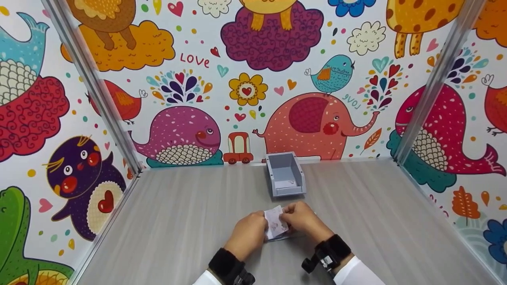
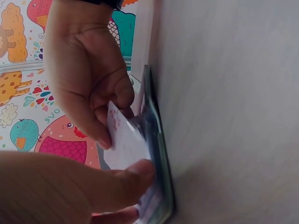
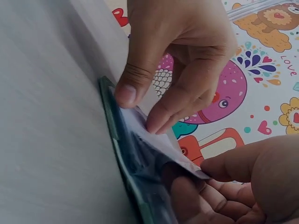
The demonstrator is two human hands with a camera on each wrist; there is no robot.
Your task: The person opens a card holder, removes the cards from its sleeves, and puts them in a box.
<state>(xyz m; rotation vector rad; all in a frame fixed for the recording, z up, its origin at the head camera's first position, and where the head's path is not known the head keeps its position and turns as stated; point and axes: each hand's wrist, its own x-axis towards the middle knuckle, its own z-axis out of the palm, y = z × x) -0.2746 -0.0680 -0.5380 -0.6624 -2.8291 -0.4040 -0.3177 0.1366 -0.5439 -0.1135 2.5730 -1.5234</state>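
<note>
A small white printed card is between both hands, slanting up from a thin booklet with clear pockets and a dark green edge. My left hand holds the card's left side, its thumb on the card close to the booklet. With thumb and fingers, my right hand pinches the opposite edge of the card; some of its fingers reach below it, by the clear pocket. The booklet lies low at the tabletop, mostly hidden under the hands and card in the head view.
Beyond the hands, a grey-blue plastic bin stands near the back wall with a printed card on its floor. Walls with cartoon animals border the grey wood-look table at the back and both sides.
</note>
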